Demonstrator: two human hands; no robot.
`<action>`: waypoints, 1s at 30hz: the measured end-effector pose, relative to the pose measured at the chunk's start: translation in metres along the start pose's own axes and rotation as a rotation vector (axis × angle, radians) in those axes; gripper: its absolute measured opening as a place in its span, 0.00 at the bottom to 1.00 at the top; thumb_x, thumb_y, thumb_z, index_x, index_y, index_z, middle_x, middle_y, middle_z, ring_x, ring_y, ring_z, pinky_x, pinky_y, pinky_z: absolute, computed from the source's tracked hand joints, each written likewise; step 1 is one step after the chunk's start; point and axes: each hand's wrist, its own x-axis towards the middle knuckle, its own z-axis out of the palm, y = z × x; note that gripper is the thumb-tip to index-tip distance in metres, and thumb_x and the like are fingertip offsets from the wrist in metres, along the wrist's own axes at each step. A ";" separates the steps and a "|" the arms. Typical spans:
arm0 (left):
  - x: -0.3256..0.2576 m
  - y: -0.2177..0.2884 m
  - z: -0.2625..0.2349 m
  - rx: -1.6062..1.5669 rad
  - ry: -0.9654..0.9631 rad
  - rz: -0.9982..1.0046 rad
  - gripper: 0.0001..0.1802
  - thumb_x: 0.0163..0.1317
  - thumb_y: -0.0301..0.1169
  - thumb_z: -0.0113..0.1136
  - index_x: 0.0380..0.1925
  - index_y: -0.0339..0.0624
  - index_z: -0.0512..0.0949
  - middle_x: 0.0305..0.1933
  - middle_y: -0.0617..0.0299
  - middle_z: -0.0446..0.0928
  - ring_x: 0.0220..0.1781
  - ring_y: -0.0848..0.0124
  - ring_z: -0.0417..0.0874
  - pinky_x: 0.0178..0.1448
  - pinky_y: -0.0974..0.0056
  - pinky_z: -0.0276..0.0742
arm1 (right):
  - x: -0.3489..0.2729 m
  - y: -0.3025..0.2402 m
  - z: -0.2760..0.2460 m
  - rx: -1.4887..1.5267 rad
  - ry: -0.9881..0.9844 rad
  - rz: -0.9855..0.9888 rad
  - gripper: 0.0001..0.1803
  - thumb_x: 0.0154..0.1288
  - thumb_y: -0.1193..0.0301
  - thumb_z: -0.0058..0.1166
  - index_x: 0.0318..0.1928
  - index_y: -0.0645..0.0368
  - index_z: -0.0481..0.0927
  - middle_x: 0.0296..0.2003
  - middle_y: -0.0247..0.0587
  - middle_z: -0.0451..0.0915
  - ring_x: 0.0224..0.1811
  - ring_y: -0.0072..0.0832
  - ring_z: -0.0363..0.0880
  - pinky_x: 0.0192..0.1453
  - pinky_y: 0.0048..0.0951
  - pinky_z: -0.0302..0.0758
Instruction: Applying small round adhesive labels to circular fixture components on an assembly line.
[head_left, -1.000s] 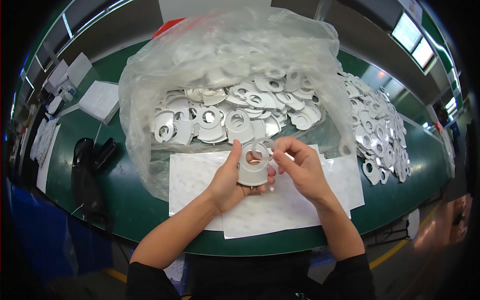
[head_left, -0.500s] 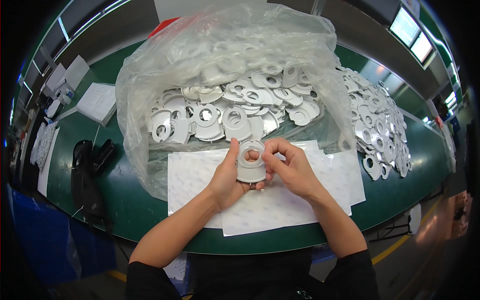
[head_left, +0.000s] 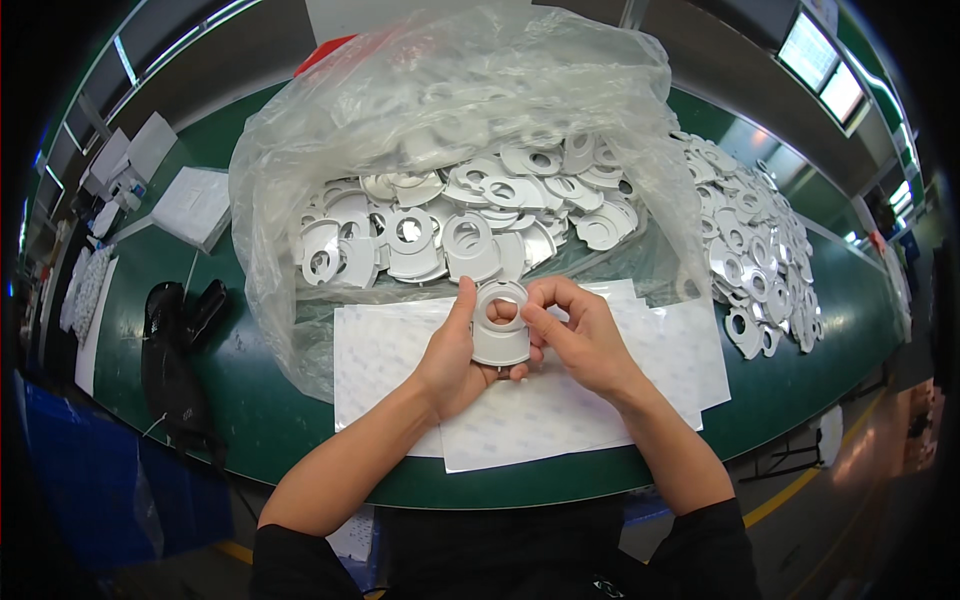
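Both forearms come up from the lower edge, bare below dark sleeves, and converge at centre. The left hand (head_left: 452,360) sits palm toward the right, thumb stretched straight up, fingers curled out of sight behind what it grips. The right hand (head_left: 580,335) meets it from the other side, knuckles up, fingers bent inward, thumb and forefinger pinching. The two hands touch at the fingertips, wrists angled toward each other.

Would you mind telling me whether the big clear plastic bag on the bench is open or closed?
Open: the clear plastic bag gapes toward the person, exposing a heap of white ring-shaped parts inside.
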 end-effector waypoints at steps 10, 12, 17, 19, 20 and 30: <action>0.000 0.000 0.001 0.002 0.010 -0.007 0.39 0.67 0.61 0.18 0.42 0.41 0.72 0.36 0.56 0.74 0.36 0.66 0.77 0.33 0.65 0.73 | 0.000 -0.001 0.001 0.008 -0.002 0.004 0.08 0.65 0.72 0.53 0.33 0.66 0.73 0.37 0.36 0.70 0.23 0.16 0.72 0.28 0.18 0.73; 0.000 0.000 0.001 0.006 0.015 -0.007 0.39 0.67 0.61 0.18 0.42 0.41 0.72 0.36 0.56 0.74 0.36 0.66 0.77 0.33 0.65 0.72 | 0.000 -0.001 0.001 -0.003 0.001 0.002 0.08 0.64 0.73 0.53 0.33 0.66 0.73 0.37 0.35 0.70 0.23 0.16 0.72 0.28 0.18 0.73; -0.001 0.001 0.003 0.015 0.035 -0.004 0.39 0.67 0.61 0.17 0.40 0.41 0.72 0.34 0.56 0.74 0.35 0.66 0.77 0.32 0.66 0.72 | 0.000 0.000 0.002 -0.013 0.015 -0.007 0.07 0.64 0.73 0.53 0.33 0.66 0.73 0.37 0.35 0.70 0.23 0.16 0.72 0.28 0.17 0.73; -0.001 0.001 0.003 0.020 0.035 -0.008 0.39 0.67 0.61 0.17 0.40 0.41 0.71 0.34 0.56 0.74 0.35 0.66 0.77 0.32 0.66 0.72 | -0.001 0.000 0.003 -0.024 0.022 -0.018 0.07 0.64 0.73 0.53 0.34 0.65 0.73 0.38 0.35 0.69 0.23 0.16 0.72 0.27 0.17 0.72; -0.001 0.001 0.003 0.021 0.024 0.000 0.39 0.67 0.61 0.17 0.40 0.41 0.71 0.34 0.56 0.74 0.35 0.66 0.77 0.32 0.66 0.72 | -0.001 0.000 0.003 -0.024 0.022 -0.018 0.07 0.64 0.73 0.53 0.34 0.65 0.73 0.38 0.35 0.69 0.23 0.16 0.72 0.27 0.17 0.72; -0.001 0.001 0.003 0.009 0.056 -0.009 0.38 0.66 0.62 0.18 0.38 0.42 0.70 0.36 0.56 0.74 0.36 0.65 0.77 0.33 0.65 0.72 | -0.002 -0.001 0.009 -0.124 0.068 -0.073 0.07 0.63 0.74 0.53 0.32 0.65 0.73 0.36 0.35 0.69 0.21 0.15 0.72 0.25 0.16 0.71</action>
